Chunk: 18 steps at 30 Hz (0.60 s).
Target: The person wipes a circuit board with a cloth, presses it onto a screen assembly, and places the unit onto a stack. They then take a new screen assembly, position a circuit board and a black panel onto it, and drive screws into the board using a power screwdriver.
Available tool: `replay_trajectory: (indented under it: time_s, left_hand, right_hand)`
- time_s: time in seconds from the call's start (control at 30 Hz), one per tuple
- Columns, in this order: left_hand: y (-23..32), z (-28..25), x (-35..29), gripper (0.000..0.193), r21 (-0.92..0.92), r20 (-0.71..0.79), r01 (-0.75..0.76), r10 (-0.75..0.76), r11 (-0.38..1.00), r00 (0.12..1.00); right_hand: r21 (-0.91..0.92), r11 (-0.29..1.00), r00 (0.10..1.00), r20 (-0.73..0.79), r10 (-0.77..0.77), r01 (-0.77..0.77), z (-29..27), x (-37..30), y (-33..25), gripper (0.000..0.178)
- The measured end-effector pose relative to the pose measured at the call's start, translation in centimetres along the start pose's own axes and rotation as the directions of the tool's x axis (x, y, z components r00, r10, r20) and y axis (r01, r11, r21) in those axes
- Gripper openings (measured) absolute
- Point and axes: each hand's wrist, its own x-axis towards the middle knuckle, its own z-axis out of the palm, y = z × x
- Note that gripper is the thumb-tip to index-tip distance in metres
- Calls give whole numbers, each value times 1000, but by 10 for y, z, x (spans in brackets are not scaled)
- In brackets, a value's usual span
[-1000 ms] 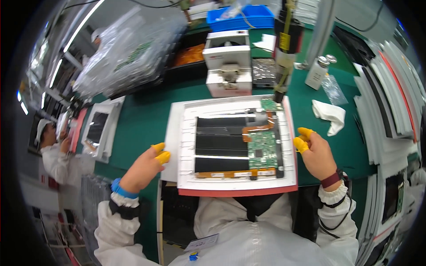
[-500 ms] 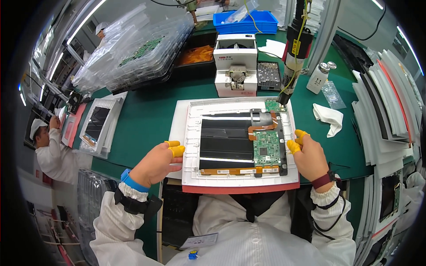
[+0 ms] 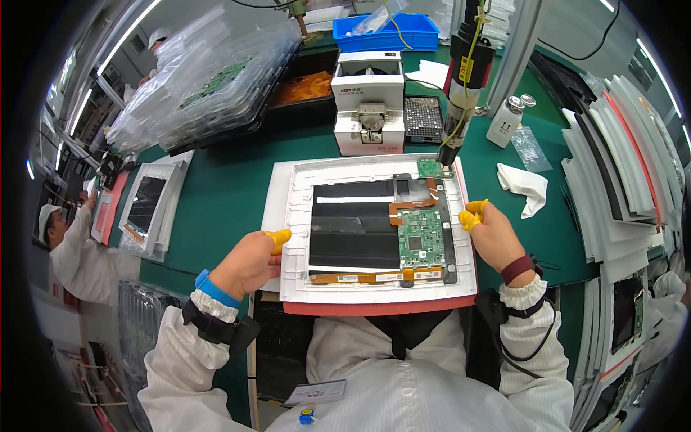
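Observation:
An open display panel with a white frame [image 3: 296, 209] lies back side up in front of me. It carries a black backing [image 3: 353, 241], a green circuit board [image 3: 425, 237] and an orange flat cable [image 3: 392, 210]. My left hand [image 3: 248, 263] pinches the frame's left edge, its yellow-covered thumb on top and other fingers beside it. At the right edge my right hand [image 3: 497, 234] has curled, yellow-covered fingers closed on the frame's rim. A hanging electric screwdriver [image 3: 461, 101] points down by a small green board [image 3: 430, 168] at the far right corner; whether its tip touches is unclear.
Behind the panel stand a white screw feeder [image 3: 369, 108] and a dark tray of small parts [image 3: 423, 119]. Clear plastic trays [image 3: 237, 79] are stacked far left. A white bottle [image 3: 505, 122] and cloth [image 3: 523, 189] lie right, beside stacked white sheets [image 3: 612, 173]. A co-worker [image 3: 72, 252] is at left.
My left hand has closed in on the frame's left edge, its fingers moving from spread above the rim to down beside it. The whole view has shifted slightly; the panel looks otherwise the same.

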Motion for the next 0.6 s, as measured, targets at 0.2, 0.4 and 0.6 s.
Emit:
replay_trajectory:
  time_s: [0.2,0.4,0.6]
  left_hand:
    - [-15,-24,21,34,-245,165,-91,134,965,977]
    - [-12,-31,14,36,-252,253,-94,160,963,954]
    - [-19,-36,6,28,-193,347,-187,246,963,905]
  right_hand:
    - [192,956,969,156,194,-222,-6,-3,-13,32]
    - [378,859,921,311,234,-345,-8,-11,-15,29]
    - [425,882,959,266,94,-204,-10,-36,4,29]
